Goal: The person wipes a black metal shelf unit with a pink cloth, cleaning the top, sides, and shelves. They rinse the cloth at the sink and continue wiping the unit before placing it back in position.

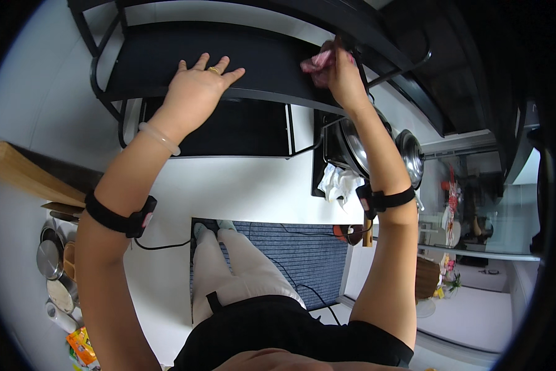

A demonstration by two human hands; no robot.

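My left hand (199, 90) rests with fingers spread on the front part of a black shelf board (264, 58), with nothing in it. A ring is on one finger and a pale bangle (159, 138) around the wrist. Towards the right end of the same shelf, my right hand (345, 74) grips a crumpled pink cloth (320, 65), slightly blurred. Some of its fingers are hidden by the cloth and the shadow under the upper shelf. A lower black shelf (236, 132) lies beneath the board.
A black metal frame post (94, 76) bounds the shelf at left. Below my right forearm are a metal pan lid (410, 155), a stove and a crumpled white cloth (338, 183). Pots and a wooden board (32, 171) stand at left. Black cables hang from both arm straps.
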